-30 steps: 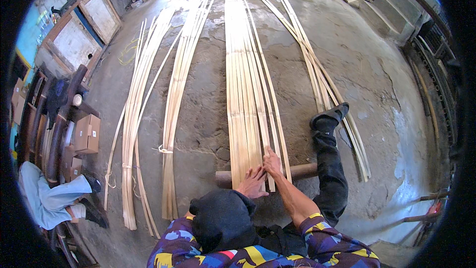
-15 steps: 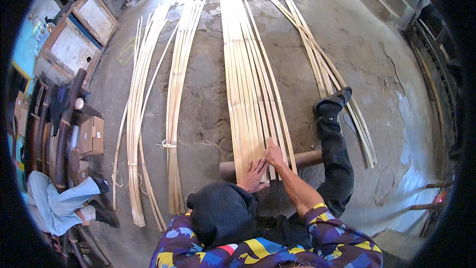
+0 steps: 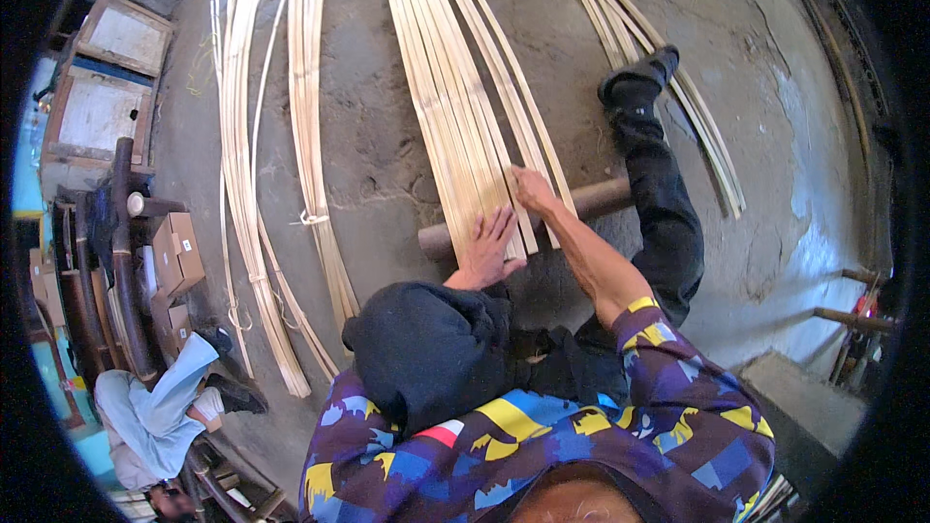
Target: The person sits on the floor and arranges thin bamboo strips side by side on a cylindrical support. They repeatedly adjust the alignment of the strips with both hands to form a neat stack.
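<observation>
A row of long, pale bamboo strips (image 3: 441, 97) lies side by side on the floor, their near ends resting across a thick brown pole (image 3: 605, 197). Flat on these near ends, fingers spread, is my left hand (image 3: 489, 247). Just ahead and to its right, my right hand (image 3: 533, 191) is closed on a strip at the row's right side; its fingertips are partly hidden. A few looser strips (image 3: 513, 107) run to the right of the row, with a gap between. My bent left leg and outstretched right leg (image 3: 654, 165) flank the near ends.
Two tied bundles of strips (image 3: 308, 97) (image 3: 237, 136) lie on the left. Crossed strips (image 3: 712, 140) lie beyond my right foot. Cardboard boxes (image 3: 177, 252) and dark poles (image 3: 123, 252) stand at the left, near another person's light blue trouser legs (image 3: 165, 407).
The view has tilted and shifted, so the strips and hands sit higher in it. My hands are slightly farther apart, and the gap right of the main row looks wider.
</observation>
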`<control>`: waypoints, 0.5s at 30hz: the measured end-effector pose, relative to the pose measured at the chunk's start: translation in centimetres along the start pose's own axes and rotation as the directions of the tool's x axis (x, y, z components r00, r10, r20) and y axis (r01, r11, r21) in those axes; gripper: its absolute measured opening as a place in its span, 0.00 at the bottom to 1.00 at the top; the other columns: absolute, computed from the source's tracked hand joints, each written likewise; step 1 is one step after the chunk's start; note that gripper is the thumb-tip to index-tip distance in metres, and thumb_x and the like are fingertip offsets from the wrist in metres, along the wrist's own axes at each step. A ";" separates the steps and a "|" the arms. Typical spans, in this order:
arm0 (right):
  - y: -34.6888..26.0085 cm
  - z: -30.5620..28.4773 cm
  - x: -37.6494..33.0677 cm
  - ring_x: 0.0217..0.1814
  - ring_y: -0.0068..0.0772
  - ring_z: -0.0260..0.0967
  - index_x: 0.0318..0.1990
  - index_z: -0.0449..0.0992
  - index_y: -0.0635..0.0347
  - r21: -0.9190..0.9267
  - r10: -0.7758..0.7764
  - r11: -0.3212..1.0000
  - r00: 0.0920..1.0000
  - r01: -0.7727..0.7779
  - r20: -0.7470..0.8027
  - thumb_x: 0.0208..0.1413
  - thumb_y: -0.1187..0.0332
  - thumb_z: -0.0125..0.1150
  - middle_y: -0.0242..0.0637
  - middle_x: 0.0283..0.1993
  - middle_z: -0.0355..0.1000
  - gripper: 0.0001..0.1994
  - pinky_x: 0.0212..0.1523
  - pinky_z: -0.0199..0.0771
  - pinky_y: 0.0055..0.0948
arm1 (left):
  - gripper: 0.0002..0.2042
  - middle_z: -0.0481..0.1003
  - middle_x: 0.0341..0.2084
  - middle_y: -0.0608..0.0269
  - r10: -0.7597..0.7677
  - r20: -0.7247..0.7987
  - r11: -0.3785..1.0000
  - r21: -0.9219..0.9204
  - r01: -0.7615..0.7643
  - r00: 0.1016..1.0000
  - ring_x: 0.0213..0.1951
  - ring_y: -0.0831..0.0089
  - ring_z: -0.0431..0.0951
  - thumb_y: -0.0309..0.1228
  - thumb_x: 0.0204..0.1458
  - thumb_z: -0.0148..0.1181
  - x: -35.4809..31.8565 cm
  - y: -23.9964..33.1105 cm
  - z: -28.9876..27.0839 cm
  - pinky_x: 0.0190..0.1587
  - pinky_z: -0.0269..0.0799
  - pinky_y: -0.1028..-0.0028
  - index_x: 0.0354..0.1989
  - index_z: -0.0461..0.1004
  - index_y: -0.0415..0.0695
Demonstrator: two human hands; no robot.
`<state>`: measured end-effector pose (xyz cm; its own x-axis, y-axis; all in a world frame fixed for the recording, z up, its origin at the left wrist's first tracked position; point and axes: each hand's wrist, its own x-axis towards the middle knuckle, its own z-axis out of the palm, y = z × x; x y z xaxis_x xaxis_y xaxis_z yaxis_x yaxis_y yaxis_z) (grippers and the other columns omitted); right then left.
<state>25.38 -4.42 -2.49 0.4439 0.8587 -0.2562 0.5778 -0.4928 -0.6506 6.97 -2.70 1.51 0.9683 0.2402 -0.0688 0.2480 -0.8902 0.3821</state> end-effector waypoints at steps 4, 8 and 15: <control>-0.1 -0.4 0.1 0.44 0.55 0.66 0.43 0.66 0.62 0.010 0.019 1.000 0.997 -0.019 0.073 0.40 0.77 0.49 0.56 0.37 0.69 0.17 0.42 0.66 0.44 | 0.42 0.45 0.62 0.54 0.003 0.023 1.000 0.004 -0.003 1.000 0.64 0.59 0.41 0.52 0.40 0.57 0.1 0.1 -0.1 0.63 0.31 0.56 0.61 0.48 0.43; -0.4 -0.3 -0.4 0.37 0.57 0.68 0.42 0.65 0.65 0.048 -0.009 0.999 0.999 0.011 -0.033 0.41 0.77 0.48 0.57 0.33 0.69 0.16 0.34 0.68 0.47 | 0.41 0.44 0.62 0.54 0.012 0.042 1.000 0.020 -0.013 0.999 0.64 0.59 0.41 0.52 0.41 0.56 0.1 0.2 -0.5 0.63 0.31 0.56 0.61 0.48 0.43; -4.6 -1.4 -2.4 0.31 0.60 0.64 0.33 0.66 0.65 0.221 0.095 0.975 0.897 0.004 -0.432 0.50 0.65 0.49 0.57 0.26 0.67 0.11 0.30 0.64 0.48 | 0.41 0.47 0.61 0.53 -0.003 0.042 0.999 -0.034 0.005 0.999 0.63 0.58 0.42 0.53 0.43 0.53 0.0 0.0 -0.6 0.62 0.33 0.55 0.59 0.49 0.37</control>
<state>22.65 -4.37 2.15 0.7489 0.6624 0.0177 0.4137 -0.4465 -0.7934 7.00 -2.47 2.11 0.9679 0.2266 -0.1091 0.2515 -0.8755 0.4126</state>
